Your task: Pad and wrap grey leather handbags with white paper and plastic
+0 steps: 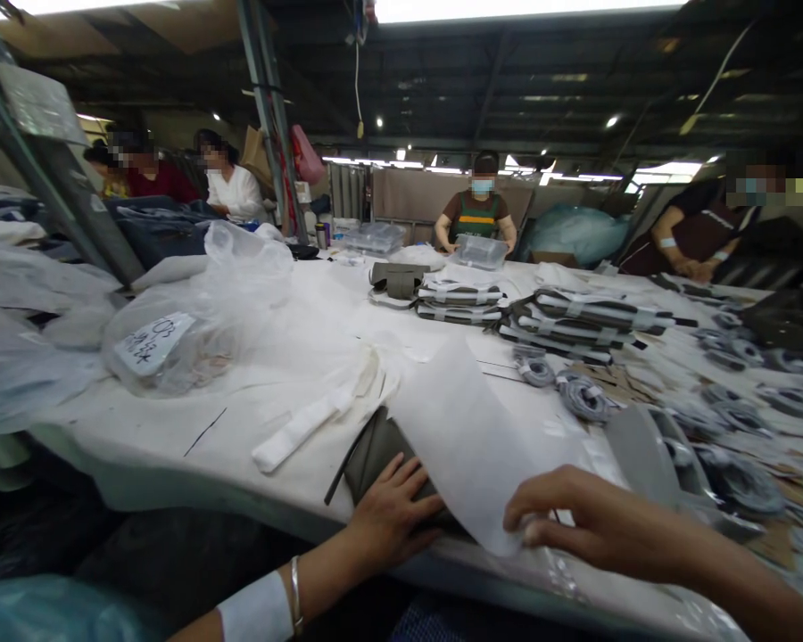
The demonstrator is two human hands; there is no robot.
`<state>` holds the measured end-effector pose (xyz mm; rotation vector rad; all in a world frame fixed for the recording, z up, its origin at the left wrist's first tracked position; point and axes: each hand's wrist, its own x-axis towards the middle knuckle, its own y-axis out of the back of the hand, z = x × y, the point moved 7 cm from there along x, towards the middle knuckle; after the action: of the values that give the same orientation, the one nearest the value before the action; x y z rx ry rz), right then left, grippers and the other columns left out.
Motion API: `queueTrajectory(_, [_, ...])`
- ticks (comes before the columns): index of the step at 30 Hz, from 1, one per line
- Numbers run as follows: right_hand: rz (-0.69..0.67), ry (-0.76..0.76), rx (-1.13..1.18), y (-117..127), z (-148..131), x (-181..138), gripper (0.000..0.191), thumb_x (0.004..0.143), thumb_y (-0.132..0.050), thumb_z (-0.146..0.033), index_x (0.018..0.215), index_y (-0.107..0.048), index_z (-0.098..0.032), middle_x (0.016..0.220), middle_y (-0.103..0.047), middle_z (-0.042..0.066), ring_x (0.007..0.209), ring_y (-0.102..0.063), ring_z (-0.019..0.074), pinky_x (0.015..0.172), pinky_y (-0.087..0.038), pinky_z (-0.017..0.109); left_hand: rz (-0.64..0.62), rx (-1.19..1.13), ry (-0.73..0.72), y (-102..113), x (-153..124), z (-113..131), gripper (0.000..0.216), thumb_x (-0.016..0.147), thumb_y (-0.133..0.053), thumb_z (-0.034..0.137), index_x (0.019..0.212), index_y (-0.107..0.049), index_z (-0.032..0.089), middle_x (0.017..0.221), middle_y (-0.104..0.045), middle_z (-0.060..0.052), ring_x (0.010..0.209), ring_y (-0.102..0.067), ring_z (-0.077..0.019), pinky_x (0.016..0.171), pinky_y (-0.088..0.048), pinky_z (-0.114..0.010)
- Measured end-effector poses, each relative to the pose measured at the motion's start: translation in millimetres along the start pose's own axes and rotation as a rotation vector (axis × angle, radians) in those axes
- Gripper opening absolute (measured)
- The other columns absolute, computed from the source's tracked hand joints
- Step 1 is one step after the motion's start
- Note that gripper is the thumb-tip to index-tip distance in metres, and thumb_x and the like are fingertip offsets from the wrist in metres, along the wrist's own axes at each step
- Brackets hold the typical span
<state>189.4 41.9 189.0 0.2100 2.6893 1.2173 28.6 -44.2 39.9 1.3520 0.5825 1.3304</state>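
Note:
Near the front edge of the white-covered table, my left hand [394, 510] lies with fingers spread on a dark olive-grey fabric piece [373, 453]. A bracelet circles that wrist. My right hand [562, 515] pinches the near right edge of a thin white sheet [465, 432], which rises and curves over part of the fabric. The rest of the fabric beneath the sheet is hidden. Just left of the fabric, a folded white strip [308, 432] rests on the tabletop.
Stacks of strapped dark bundles [568, 321] stand further back on the table [254, 486]. Coiled grey straps [585, 397] spread to the right. A clear plastic bag [167, 348] with a handwritten label sits left. Across the table, a masked person [476, 214] handles a clear plastic package.

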Motion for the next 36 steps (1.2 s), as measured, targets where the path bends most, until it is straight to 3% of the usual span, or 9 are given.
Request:
queueTrajectory(2, [-0.114,-0.109,0.09,-23,13,13,0.028,0.096,-0.054,-0.04,0.103,-0.076,-0.024,0.089,-0.078,0.002,0.08,-0.072,0.0181,0.075,-0.055,0.024,-0.002,-0.039,0.051,-4,-2,-4,0.044,0.091,-0.06,0.051,0.133,-0.058,0.037,0.135,-0.062,-0.003,0.124,-0.056,-0.0293,0.11,-0.041,-0.047])
queueTrajectory(5, [0.105,-0.181,0.021,-31,36,50,0.046,0.102,-0.037,-0.045,0.106,-0.075,-0.02,0.085,-0.077,0.006,0.078,-0.071,0.0204,0.077,-0.055,0.03,-0.008,-0.053,0.096,-13,-6,-8,0.052,0.091,-0.059,0.051,0.139,-0.052,0.033,0.133,-0.063,-0.006,0.122,-0.057,-0.0289,0.103,-0.047,-0.04])
queueTrajectory(9, [0.23,-0.049,-0.256,-60,56,90,0.054,0.094,-0.052,-0.051,0.14,-0.056,-0.024,0.149,-0.05,0.013,0.136,-0.046,0.0329,0.114,-0.034,0.051,-0.089,-0.069,0.125,-12,-7,-5,0.035,0.088,-0.064,0.047,0.12,-0.065,0.032,0.112,-0.071,-0.006,0.105,-0.066,-0.0288,0.093,-0.052,-0.042])
queueTrajectory(15, [0.116,0.027,-0.227,-94,87,88,0.06,0.099,-0.042,-0.055,0.153,-0.033,-0.031,0.16,-0.033,0.003,0.149,-0.026,0.0265,0.123,-0.015,0.054,-0.323,-0.517,0.009,57,8,-8,0.032,0.087,-0.066,0.04,0.117,-0.07,0.029,0.108,-0.074,-0.005,0.098,-0.07,-0.0232,0.091,-0.054,-0.032])
queueTrajectory(17, [0.153,0.039,-0.203,-93,89,84,0.059,0.099,-0.043,-0.054,0.153,-0.034,-0.031,0.159,-0.035,0.003,0.148,-0.029,0.0254,0.123,-0.017,0.053,-0.355,-0.682,0.085,84,17,-38,0.033,0.097,-0.052,0.045,0.109,-0.074,0.023,0.099,-0.076,-0.006,0.087,-0.073,-0.0197,0.078,-0.057,-0.026])
queueTrajectory(19, [0.191,0.045,-0.182,-91,90,82,0.056,0.099,-0.044,-0.053,0.151,-0.038,-0.033,0.157,-0.038,0.003,0.147,-0.032,0.0251,0.123,-0.019,0.052,-0.011,-0.498,0.385,117,30,-104,0.047,0.1,-0.041,0.05,0.096,-0.074,0.018,0.09,-0.076,-0.007,0.074,-0.073,-0.0194,0.065,-0.059,-0.027])
queueTrajectory(24, [0.243,0.049,-0.16,-90,88,82,0.051,0.099,-0.046,-0.05,0.146,-0.046,-0.033,0.154,-0.044,0.003,0.143,-0.038,0.026,0.122,-0.023,0.052,0.207,-0.112,0.553,118,70,-209,0.046,0.091,-0.056,0.032,0.136,-0.055,0.023,0.138,-0.059,-0.01,0.126,-0.056,-0.0278,0.103,-0.051,-0.045])
queueTrajectory(30, [0.274,0.042,-0.153,-87,84,80,0.048,0.099,-0.045,-0.049,0.143,-0.051,-0.03,0.151,-0.048,0.005,0.141,-0.042,0.0273,0.12,-0.028,0.053,0.06,0.157,0.448,79,133,-238,0.044,0.08,-0.071,0.014,0.123,-0.063,0.021,0.155,-0.038,-0.012,0.148,-0.023,-0.034,0.118,-0.023,-0.059])
queueTrajectory(36, [0.321,0.03,-0.121,-85,84,77,0.046,0.099,-0.045,-0.049,0.14,-0.054,-0.03,0.147,-0.053,0.006,0.137,-0.046,0.0276,0.118,-0.032,0.052,-0.015,0.304,0.545,106,141,-268,0.028,0.093,-0.063,0.036,0.113,-0.064,0.016,0.123,-0.062,-0.009,0.114,-0.059,-0.0258,0.1,-0.047,-0.051])
